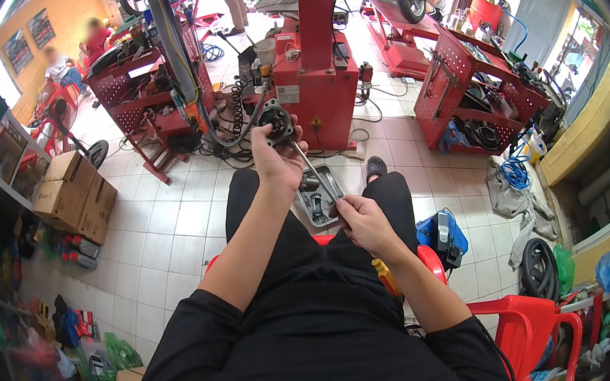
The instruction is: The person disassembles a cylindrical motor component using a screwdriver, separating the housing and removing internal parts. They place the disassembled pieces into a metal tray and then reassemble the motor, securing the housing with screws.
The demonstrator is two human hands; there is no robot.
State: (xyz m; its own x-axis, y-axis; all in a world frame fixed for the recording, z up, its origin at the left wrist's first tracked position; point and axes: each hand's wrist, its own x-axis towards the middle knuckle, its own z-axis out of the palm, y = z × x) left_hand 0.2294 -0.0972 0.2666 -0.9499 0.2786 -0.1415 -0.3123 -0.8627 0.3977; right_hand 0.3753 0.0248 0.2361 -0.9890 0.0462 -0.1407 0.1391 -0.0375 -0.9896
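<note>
In my left hand (275, 156), raised above my knees, is a round, dark and silver metal part (279, 124) with a flanged rim and an open centre. A long steel tool (315, 169) runs diagonally from beside this part down to my right hand (357, 222), whose fingers are closed on its lower end. Whether the tool's tip touches the part is unclear. Below, between my legs, lies a shallow metal tray (322, 221) with metal pieces in it. A yellow-handled tool (386, 277) sticks out beside my right thigh.
A red machine column (312, 92) stands ahead amid cables. Red tool carts (459, 94) flank it. Cardboard boxes (68, 195) are at left. A red plastic chair (524, 327) and a blue bag (438, 239) sit at right. A scooter stands on a ramp; other people are in the background.
</note>
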